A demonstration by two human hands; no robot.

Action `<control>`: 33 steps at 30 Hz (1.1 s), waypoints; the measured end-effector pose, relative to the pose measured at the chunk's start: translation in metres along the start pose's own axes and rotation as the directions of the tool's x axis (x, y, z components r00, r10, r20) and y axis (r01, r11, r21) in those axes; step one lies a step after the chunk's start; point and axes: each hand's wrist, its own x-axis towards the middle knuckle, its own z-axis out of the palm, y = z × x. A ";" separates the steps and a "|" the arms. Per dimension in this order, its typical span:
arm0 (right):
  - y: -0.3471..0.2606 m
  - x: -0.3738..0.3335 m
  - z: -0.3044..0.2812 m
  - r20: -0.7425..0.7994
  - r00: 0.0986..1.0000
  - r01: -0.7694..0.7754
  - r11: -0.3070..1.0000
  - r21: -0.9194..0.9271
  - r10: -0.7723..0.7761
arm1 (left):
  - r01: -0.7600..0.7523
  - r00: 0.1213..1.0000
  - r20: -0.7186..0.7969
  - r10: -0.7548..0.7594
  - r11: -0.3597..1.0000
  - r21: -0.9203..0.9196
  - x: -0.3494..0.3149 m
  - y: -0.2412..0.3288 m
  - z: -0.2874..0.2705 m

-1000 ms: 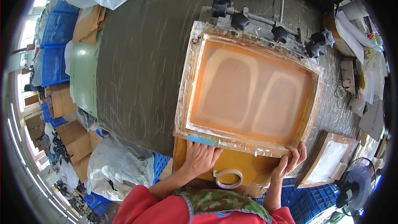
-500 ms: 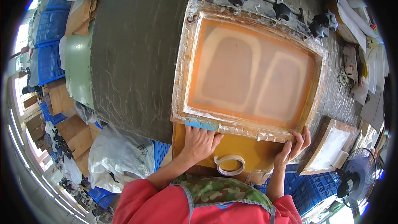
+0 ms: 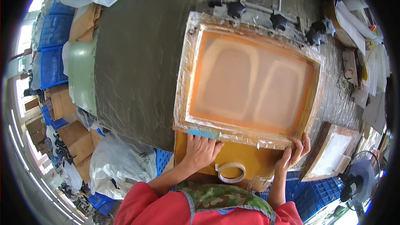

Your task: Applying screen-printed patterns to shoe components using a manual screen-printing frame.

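A wooden screen-printing frame (image 3: 180, 100) with orange mesh (image 3: 227, 79) lies before me, two pale rounded shapes showing in the mesh. My left hand (image 3: 200, 152) is at its near edge beside a strip of blue tape (image 3: 203, 133), fingers bent against the wood and their tips partly hidden. At the near right corner, my right hand (image 3: 294, 154) grips the frame with curled fingers and thumb. Between the hands, a roll of white tape (image 3: 231, 172) lies on a brownish-yellow board (image 3: 258, 160) that sticks out from below the frame.
Black star knobs (image 3: 236, 9) on a metal bar line the frame's far side. A smaller white-faced frame (image 3: 331, 152) leans at right, near a fan (image 3: 360, 179). Blue crates (image 3: 53, 66), cardboard boxes (image 3: 75, 139) and a white plastic bag (image 3: 121, 162) stand left of the dark table (image 3: 137, 66).
The frame, knobs and tape roll sit slightly lower in the picture, as the whole view has shifted a little. Both hands keep their places at the frame's near edge.
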 end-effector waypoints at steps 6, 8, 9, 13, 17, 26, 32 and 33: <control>0.001 -0.002 -0.002 0.000 1.000 0.009 1.000 0.015 -0.009 | -0.010 0.992 0.123 0.026 0.992 -0.129 -0.013 -0.005 -0.006; 0.001 -0.001 -0.001 0.019 1.000 0.002 1.000 0.010 -0.002 | -0.042 0.991 0.121 0.055 0.993 -0.109 -0.014 -0.006 -0.017; -0.001 0.001 -0.002 0.018 1.000 0.003 1.000 0.012 -0.003 | -0.042 0.991 0.120 0.055 0.993 -0.107 -0.018 -0.010 -0.019; -0.007 0.006 -0.004 0.068 0.998 0.011 1.000 -0.029 -0.009 | -0.204 0.969 -0.192 0.154 0.939 -0.275 -0.035 -0.026 -0.017; -0.007 0.008 -0.003 0.070 0.997 0.013 0.999 -0.036 -0.010 | -0.210 0.957 -0.258 0.134 0.932 -0.295 -0.034 -0.023 -0.015; -0.005 0.020 0.001 0.082 0.997 0.024 0.992 -0.124 -0.014 | -0.163 0.972 -0.204 0.117 0.959 -0.230 -0.023 -0.018 -0.021; -0.001 0.017 0.005 0.041 0.999 0.000 0.998 -0.068 0.003 | -0.173 0.972 -0.192 0.134 0.964 -0.201 -0.012 -0.026 -0.020; -0.002 0.017 0.005 0.036 0.998 -0.044 0.999 -0.031 0.045 | -0.168 0.973 -0.190 0.130 0.966 -0.197 -0.013 -0.028 -0.020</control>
